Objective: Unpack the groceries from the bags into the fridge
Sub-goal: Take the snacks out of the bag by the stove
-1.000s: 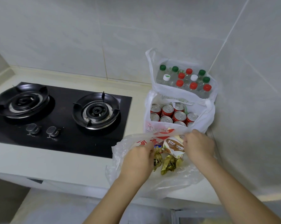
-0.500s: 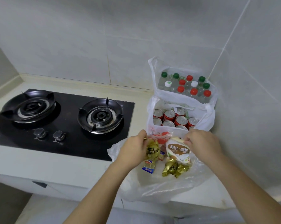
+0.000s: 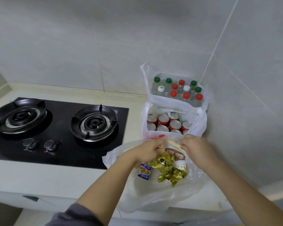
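Fingers of the left hand (image 3: 146,150) curl round gold-wrapped snacks (image 3: 163,163), the right hand (image 3: 197,149) pinches a brown-and-white packet (image 3: 175,156), both above the open plastic bag (image 3: 153,198) on the counter (image 3: 72,180).

Left hand (image 3: 147,150), right hand (image 3: 197,148) pinch snack packets (image 3: 165,163) in plastic bag (image 3: 153,193)

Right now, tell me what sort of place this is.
Most likely a home kitchen: a two-burner gas hob set in a pale countertop, tiled walls behind it, and grocery bags of cans and bottles.
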`<state>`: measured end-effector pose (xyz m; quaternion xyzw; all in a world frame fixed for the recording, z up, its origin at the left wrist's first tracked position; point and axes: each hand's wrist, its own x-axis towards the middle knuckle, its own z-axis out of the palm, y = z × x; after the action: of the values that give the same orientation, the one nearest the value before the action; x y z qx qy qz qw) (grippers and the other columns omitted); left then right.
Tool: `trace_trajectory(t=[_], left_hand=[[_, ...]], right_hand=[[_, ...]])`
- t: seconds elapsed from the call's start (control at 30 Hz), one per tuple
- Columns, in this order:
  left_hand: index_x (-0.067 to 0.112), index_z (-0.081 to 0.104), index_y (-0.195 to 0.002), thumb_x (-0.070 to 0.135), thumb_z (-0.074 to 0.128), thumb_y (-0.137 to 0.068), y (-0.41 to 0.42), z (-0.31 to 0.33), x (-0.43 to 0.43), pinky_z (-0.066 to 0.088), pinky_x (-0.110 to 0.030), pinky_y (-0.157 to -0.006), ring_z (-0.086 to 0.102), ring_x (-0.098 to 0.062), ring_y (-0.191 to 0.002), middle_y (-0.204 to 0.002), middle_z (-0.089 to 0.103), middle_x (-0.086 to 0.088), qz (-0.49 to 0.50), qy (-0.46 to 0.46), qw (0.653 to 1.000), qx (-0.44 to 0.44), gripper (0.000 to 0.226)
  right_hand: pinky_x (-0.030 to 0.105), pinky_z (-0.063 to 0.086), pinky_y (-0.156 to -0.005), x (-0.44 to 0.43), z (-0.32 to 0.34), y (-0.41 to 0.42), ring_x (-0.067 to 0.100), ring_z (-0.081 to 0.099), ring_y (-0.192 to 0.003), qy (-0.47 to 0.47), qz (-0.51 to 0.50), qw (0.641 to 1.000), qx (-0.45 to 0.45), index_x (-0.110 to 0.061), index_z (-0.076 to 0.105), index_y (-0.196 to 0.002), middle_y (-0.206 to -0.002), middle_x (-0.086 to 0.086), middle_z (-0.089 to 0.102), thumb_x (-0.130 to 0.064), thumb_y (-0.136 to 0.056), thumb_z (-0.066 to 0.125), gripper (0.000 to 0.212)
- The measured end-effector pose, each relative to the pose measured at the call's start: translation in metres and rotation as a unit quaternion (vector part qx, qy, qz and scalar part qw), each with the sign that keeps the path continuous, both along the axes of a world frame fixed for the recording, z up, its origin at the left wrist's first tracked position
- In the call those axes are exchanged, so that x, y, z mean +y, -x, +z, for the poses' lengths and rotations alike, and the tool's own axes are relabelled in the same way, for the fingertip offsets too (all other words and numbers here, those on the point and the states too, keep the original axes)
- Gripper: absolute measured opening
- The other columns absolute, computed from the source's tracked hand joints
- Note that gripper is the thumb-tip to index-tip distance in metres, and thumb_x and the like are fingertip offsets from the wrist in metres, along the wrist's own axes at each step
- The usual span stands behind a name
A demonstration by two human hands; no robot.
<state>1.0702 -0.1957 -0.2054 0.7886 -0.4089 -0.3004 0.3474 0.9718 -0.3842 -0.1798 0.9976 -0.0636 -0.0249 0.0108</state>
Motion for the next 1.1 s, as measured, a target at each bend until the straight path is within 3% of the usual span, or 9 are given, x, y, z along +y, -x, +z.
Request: trace_trajectory(t=[0.17,0.23,0.33,0.47,0.57,0.7,0.83,0.97,1.1], left_hand=[[0.015,0.048,-0.082,0.012,0.051,-0.097,-0.015,-0.001,0.004,0.040,-0.026,-0.072,0.047,-0.011,-0.080,-0.085,0.049,0.006,0.024,0.047,0.998,-0.030,0.016],[0.015,0.048,-0.082,0.012,0.051,-0.097,-0.018,0.001,0.004,0.039,-0.024,-0.070,0.047,-0.009,-0.077,-0.082,0.049,0.008,0.017,0.031,0.999,-0.031,0.016],[0.017,0.050,-0.078,0.013,0.054,-0.095,-0.020,0.005,0.003,0.039,-0.022,-0.071,0.048,-0.007,-0.078,-0.082,0.051,0.012,-0.029,-0.020,0.997,-0.066,0.018],[0.020,0.051,-0.071,0.010,0.060,-0.088,-0.013,-0.003,-0.002,0.040,-0.027,-0.073,0.053,-0.014,-0.082,-0.088,0.060,0.004,-0.054,-0.040,0.984,-0.168,0.021],[0.019,0.056,-0.072,0.005,0.060,-0.086,-0.008,-0.002,-0.001,0.036,-0.022,-0.071,0.049,-0.010,-0.076,-0.079,0.055,0.009,-0.030,-0.008,0.979,-0.201,0.020],[0.014,0.061,-0.074,0.004,0.061,-0.085,-0.004,0.015,0.005,0.035,-0.016,-0.068,0.047,-0.006,-0.073,-0.079,0.057,0.008,-0.028,0.033,0.970,-0.240,0.015],[0.008,0.066,-0.080,0.005,0.063,-0.086,-0.007,0.036,0.020,0.040,-0.019,-0.070,0.053,-0.010,-0.075,-0.083,0.063,0.005,-0.012,0.051,0.968,-0.244,0.007],[0.009,0.070,-0.087,0.010,0.066,-0.088,-0.008,0.061,0.042,0.047,-0.024,-0.074,0.061,-0.012,-0.080,-0.087,0.069,0.001,0.054,0.064,0.968,-0.235,0.004],[0.012,0.070,-0.086,0.012,0.067,-0.088,-0.006,0.086,0.072,0.049,-0.019,-0.080,0.060,-0.002,-0.087,-0.095,0.066,0.009,0.129,0.119,0.960,-0.218,0.003]], right_hand=[[0.035,0.053,-0.068,-0.003,-0.010,0.002,0.021,0.064,-0.076,-0.021,0.059,0.997,-0.036,-0.016,0.073,-0.098,-0.103,-0.002,0.062,-0.022,-0.097,0.055,0.018],[0.031,0.053,-0.054,-0.003,-0.013,0.004,0.018,0.064,-0.063,-0.021,0.082,0.994,-0.075,-0.018,0.076,-0.091,-0.097,-0.006,0.065,-0.012,-0.083,0.073,0.010],[0.020,0.042,-0.042,-0.004,-0.013,0.005,0.012,0.059,-0.049,-0.018,0.105,0.990,-0.090,-0.022,0.076,-0.079,-0.086,-0.011,0.065,-0.003,-0.061,0.087,0.028],[0.016,0.035,-0.038,-0.002,-0.012,0.005,0.009,0.057,-0.047,-0.033,0.113,0.987,-0.111,-0.025,0.076,-0.078,-0.085,-0.014,0.066,-0.010,-0.066,0.088,0.022],[0.009,0.022,-0.046,-0.001,-0.010,0.007,0.006,0.059,-0.055,-0.069,0.099,0.987,-0.110,-0.027,0.074,-0.081,-0.089,-0.016,0.066,-0.018,-0.078,0.079,0.011],[0.024,0.036,-0.067,-0.005,-0.001,0.004,0.012,0.060,-0.088,-0.081,0.102,0.987,-0.090,-0.028,0.075,-0.092,-0.098,-0.014,0.065,-0.028,-0.087,0.070,0.008],[0.029,0.032,-0.088,-0.004,0.010,-0.002,0.009,0.047,-0.107,-0.094,0.108,0.988,-0.060,-0.032,0.074,-0.098,-0.110,-0.018,0.057,-0.041,-0.092,0.061,0.017],[0.036,0.033,-0.100,0.009,0.026,-0.014,0.008,0.048,-0.108,-0.122,0.128,0.983,-0.055,-0.028,0.072,-0.100,-0.110,-0.016,0.058,-0.042,-0.094,0.056,0.021],[0.036,0.046,-0.088,0.029,0.057,-0.023,0.007,0.058,-0.093,-0.275,0.133,0.948,-0.093,-0.022,0.071,-0.085,-0.093,-0.012,0.062,-0.030,-0.091,0.062,0.013]])
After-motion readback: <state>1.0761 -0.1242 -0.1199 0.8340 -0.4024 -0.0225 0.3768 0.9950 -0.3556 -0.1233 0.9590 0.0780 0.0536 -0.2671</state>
